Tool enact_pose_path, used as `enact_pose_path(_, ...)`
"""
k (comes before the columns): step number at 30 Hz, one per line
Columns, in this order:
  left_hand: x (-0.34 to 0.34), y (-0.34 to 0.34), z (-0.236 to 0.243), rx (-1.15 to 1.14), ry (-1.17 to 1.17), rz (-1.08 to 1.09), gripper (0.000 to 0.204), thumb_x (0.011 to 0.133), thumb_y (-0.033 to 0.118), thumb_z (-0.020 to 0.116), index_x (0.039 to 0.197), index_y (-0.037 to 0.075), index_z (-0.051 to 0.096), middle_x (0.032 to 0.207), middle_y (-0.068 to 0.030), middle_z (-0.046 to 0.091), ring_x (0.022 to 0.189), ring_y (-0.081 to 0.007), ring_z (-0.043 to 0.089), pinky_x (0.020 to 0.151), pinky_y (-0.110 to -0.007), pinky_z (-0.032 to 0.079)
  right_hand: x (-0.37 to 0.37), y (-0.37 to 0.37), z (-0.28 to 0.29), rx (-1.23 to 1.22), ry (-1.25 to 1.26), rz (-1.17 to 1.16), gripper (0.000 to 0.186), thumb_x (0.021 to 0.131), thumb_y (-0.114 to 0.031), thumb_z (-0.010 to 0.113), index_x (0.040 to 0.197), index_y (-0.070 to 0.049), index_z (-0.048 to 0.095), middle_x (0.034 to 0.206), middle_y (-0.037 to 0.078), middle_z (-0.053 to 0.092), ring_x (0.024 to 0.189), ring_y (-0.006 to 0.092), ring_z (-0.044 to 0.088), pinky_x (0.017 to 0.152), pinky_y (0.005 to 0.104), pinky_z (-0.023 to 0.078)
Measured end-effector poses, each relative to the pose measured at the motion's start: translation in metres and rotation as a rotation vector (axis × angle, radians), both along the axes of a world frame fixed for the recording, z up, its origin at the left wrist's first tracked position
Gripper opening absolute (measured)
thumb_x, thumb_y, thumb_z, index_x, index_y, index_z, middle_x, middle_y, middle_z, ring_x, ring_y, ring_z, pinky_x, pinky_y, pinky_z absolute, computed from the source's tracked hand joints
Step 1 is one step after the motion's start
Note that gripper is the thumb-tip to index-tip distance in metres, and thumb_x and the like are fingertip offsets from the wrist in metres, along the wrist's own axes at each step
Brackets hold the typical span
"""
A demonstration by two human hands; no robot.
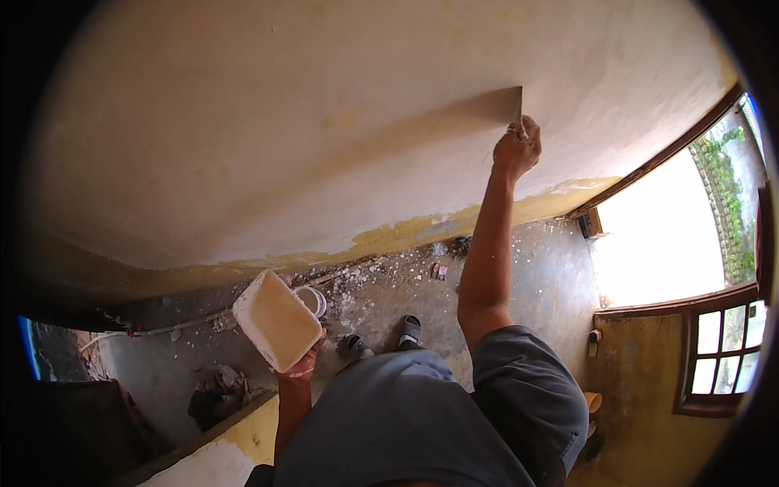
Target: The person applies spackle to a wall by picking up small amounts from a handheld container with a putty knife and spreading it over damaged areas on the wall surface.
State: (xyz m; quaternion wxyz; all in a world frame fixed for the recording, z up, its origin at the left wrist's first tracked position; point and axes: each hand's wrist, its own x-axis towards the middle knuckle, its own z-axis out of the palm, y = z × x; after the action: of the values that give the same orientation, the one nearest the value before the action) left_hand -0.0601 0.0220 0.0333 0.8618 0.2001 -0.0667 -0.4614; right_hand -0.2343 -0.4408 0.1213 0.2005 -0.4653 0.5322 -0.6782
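Note:
My right hand is stretched out to the wall and closed on a putty knife, whose thin blade stands edge-on at the plastered surface. The wall carries a pale skim coat, with yellow old paint showing along its lower part. Down at the left, my left hand grips a rectangular tub by its near end. Cream residue coats the tub's inside and rim. Whitish smears mark the fingers of both hands.
A round white bucket stands on the floor behind the tub. White crumbs litter the wall's foot. My sandalled feet are below me. At right are a bright doorway and a window; a dark crumpled bag lies left.

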Motion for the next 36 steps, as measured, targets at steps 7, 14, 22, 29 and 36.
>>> enact_pose_path(7, 0.003, 0.004, -0.013, -0.030, 0.029, -0.053, 0.068, 0.092, 0.048, 0.059, 0.148, 0.018, 0.035, 0.143, -0.0136, 0.049, 0.123, -0.0395, 0.055, 0.090, -0.065, 0.052, 0.090, 0.056, -0.114, -0.127, 0.109, 0.001, 0.029, 0.080, 0.000, 0.065, 0.109, 0.005, 0.065, 0.095, 0.023, 0.064, 0.088, 0.0389, 0.061, 0.079, 0.0459, 0.049)
enact_pose_path(14, 0.003, -0.002, -0.010, -0.060, 0.009, -0.090, 0.069, 0.094, 0.046, 0.056, 0.151, 0.019, 0.029, 0.146, -0.0152, 0.045, 0.124, -0.0423, 0.053, 0.090, -0.066, 0.052, 0.130, 0.137, -0.186, 0.340, 0.097, 0.452, 0.031, 0.086, -0.004, 0.058, 0.116, -0.001, 0.063, 0.111, 0.023, 0.064, 0.105, 0.0356, 0.061, 0.090, 0.0420, 0.048)
enact_pose_path(22, -0.002, 0.006, -0.001, -0.069, 0.063, -0.103, 0.071, 0.095, 0.055, 0.049, 0.153, 0.020, 0.026, 0.151, -0.0155, 0.038, 0.127, -0.0436, 0.050, 0.093, -0.070, 0.048, 0.012, 0.041, -0.075, -0.005, -0.145, -0.122, 0.022, 0.097, -0.009, 0.044, 0.114, 0.003, 0.051, 0.106, 0.020, 0.058, 0.093, 0.0301, 0.057, 0.083, 0.0403, 0.048)
enact_pose_path(29, -0.006, 0.000, 0.019, -0.020, 0.002, -0.155, 0.069, 0.096, 0.053, 0.049, 0.152, 0.020, 0.028, 0.150, -0.0154, 0.040, 0.127, -0.0400, 0.052, 0.094, -0.067, 0.049, 0.020, 0.094, -0.150, 0.070, 0.348, 0.383, 0.026, 0.088, -0.002, 0.053, 0.114, 0.002, 0.057, 0.104, 0.025, 0.064, 0.102, 0.0431, 0.060, 0.092, 0.0482, 0.047)
enact_pose_path(36, -0.007, -0.017, 0.021, -0.017, 0.030, -0.223, 0.058, 0.097, 0.047, 0.050, 0.145, 0.016, 0.040, 0.140, -0.0163, 0.052, 0.123, -0.0392, 0.055, 0.091, -0.064, 0.052, -0.050, -0.014, -0.091, 0.249, -1.107, 0.227, 0.030, 0.085, 0.001, 0.059, 0.115, 0.000, 0.053, 0.099, 0.011, 0.067, 0.089, 0.0239, 0.065, 0.066, 0.0369, 0.056)
